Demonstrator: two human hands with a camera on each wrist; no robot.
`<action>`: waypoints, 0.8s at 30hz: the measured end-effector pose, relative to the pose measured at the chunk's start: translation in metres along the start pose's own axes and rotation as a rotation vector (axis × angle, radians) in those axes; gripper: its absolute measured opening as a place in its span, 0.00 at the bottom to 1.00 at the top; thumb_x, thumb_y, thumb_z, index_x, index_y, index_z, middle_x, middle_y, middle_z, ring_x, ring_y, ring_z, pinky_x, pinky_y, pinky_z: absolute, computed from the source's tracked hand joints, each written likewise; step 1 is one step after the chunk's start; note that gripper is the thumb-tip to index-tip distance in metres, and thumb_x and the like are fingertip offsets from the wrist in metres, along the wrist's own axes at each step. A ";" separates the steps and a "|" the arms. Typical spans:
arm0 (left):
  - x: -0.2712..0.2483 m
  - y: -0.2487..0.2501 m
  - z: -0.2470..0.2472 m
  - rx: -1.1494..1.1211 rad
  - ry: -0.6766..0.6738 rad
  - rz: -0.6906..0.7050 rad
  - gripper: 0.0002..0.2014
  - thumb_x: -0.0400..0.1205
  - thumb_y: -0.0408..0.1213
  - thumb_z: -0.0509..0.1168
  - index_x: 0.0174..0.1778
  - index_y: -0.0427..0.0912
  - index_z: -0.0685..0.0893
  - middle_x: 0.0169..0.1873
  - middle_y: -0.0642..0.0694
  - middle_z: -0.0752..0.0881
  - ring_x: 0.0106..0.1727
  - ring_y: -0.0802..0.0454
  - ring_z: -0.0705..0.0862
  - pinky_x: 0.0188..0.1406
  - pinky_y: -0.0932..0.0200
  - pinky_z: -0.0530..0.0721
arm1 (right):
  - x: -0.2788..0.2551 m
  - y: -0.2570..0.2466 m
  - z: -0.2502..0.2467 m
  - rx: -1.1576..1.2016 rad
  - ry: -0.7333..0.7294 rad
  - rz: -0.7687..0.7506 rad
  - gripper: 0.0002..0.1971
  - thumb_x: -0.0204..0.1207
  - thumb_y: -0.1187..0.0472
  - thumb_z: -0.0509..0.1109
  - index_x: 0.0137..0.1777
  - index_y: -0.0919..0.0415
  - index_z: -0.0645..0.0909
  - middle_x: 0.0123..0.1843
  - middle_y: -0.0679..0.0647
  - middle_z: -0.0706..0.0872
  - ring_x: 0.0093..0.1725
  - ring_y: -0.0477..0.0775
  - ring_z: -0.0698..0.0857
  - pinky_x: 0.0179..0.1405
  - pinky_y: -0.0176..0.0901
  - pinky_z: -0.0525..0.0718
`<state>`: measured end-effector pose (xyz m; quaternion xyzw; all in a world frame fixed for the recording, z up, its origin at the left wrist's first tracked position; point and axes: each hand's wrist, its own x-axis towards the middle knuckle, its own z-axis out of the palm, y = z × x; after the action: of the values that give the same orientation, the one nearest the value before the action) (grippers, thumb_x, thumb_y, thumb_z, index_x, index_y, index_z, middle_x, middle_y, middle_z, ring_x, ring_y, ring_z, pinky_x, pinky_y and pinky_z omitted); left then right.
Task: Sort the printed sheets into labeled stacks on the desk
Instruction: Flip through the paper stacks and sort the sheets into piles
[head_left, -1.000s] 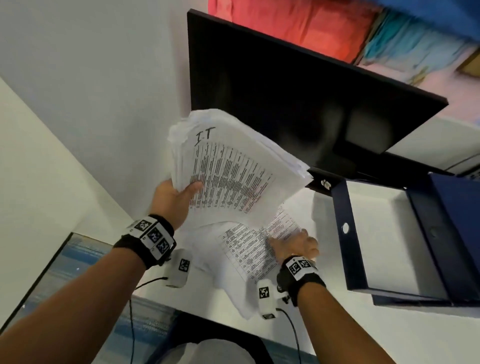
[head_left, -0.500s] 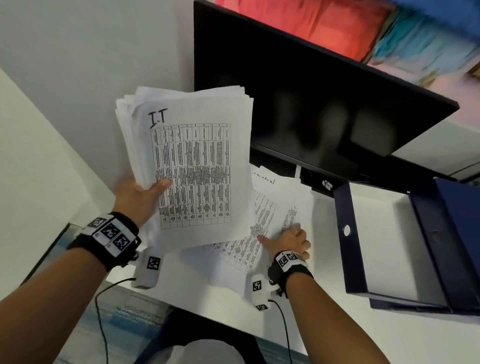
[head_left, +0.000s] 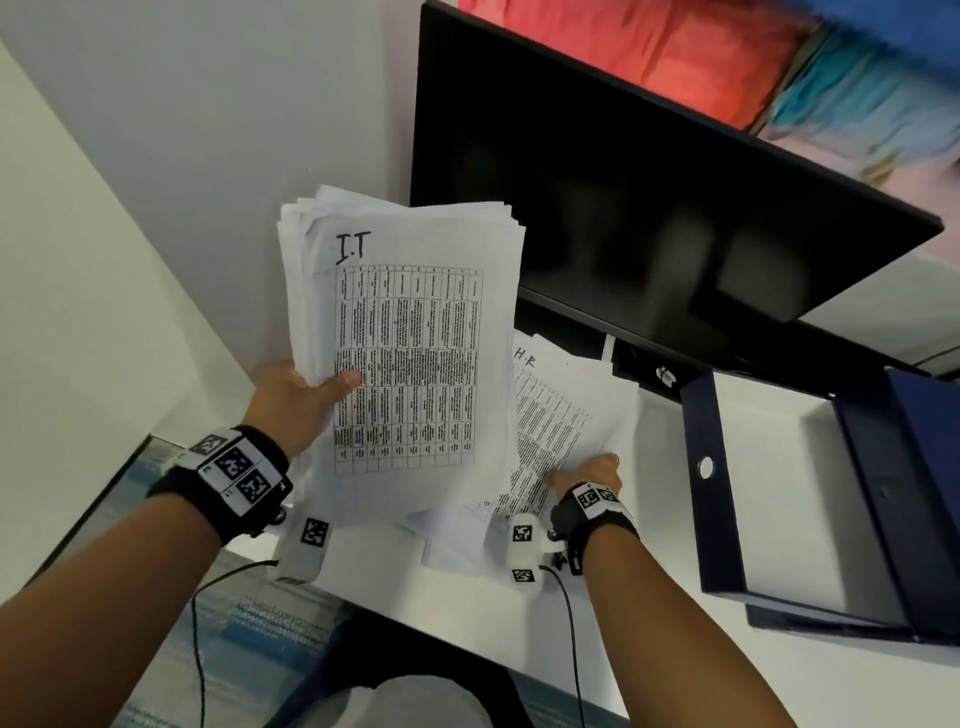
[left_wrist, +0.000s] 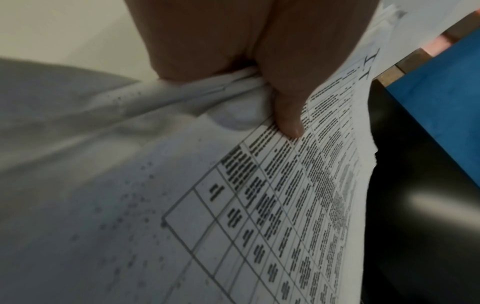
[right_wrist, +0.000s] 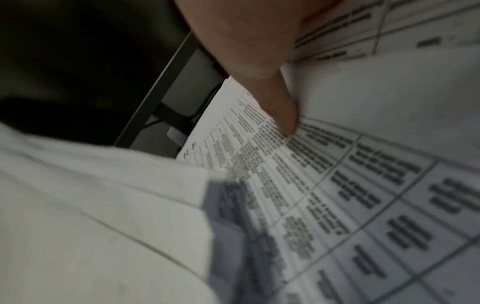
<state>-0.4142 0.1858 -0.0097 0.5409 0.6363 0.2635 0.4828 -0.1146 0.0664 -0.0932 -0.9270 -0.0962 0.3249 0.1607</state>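
My left hand (head_left: 332, 384) holds up a thick stack of printed sheets (head_left: 410, 364) with "I.T" handwritten at the top, above the desk's left part. In the left wrist view its thumb (left_wrist: 288, 115) lies on the top table page (left_wrist: 285, 205), with the other fingers hidden behind. Lower right of it, sheets marked "H.R" (head_left: 561, 415) lie fanned on the white desk (head_left: 467, 597). My right hand (head_left: 587, 475) grips their near edge. The right wrist view shows its thumb (right_wrist: 280, 111) on the printed page (right_wrist: 337, 195), and paper covers the fingers.
A black monitor (head_left: 649, 208) stands at the back, just behind the papers. An open dark blue box file (head_left: 727, 493) lies on the desk to the right. A white wall (head_left: 182, 156) closes the left side. Cables hang from both wrist units over the desk's front edge.
My left hand swung the I.T stack from slanted to upright and off the sheets below, uncovering the H.R label. The right hand stayed on the H.R sheets.
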 end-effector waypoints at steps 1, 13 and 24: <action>0.001 -0.001 0.001 0.000 -0.015 0.000 0.17 0.76 0.52 0.73 0.38 0.42 0.79 0.33 0.43 0.83 0.36 0.49 0.83 0.35 0.59 0.79 | -0.003 -0.001 -0.004 0.018 0.012 -0.023 0.40 0.66 0.60 0.84 0.74 0.67 0.66 0.67 0.66 0.81 0.64 0.65 0.84 0.58 0.51 0.84; 0.019 -0.051 0.044 0.297 -0.231 -0.233 0.28 0.74 0.52 0.76 0.56 0.30 0.83 0.49 0.36 0.89 0.47 0.38 0.89 0.52 0.44 0.88 | -0.125 -0.054 -0.158 -0.092 0.652 -0.811 0.08 0.79 0.60 0.70 0.51 0.66 0.78 0.44 0.68 0.87 0.45 0.71 0.84 0.37 0.46 0.72; 0.011 -0.051 0.059 0.126 -0.279 -0.203 0.07 0.81 0.37 0.68 0.46 0.37 0.88 0.43 0.41 0.91 0.45 0.44 0.89 0.46 0.55 0.86 | -0.047 -0.043 -0.060 0.233 -0.022 -0.516 0.17 0.69 0.60 0.82 0.56 0.61 0.84 0.48 0.54 0.90 0.46 0.55 0.90 0.45 0.42 0.87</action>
<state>-0.3825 0.1708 -0.0803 0.5347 0.6296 0.0953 0.5555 -0.1162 0.0785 -0.0064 -0.8437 -0.2926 0.2921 0.3424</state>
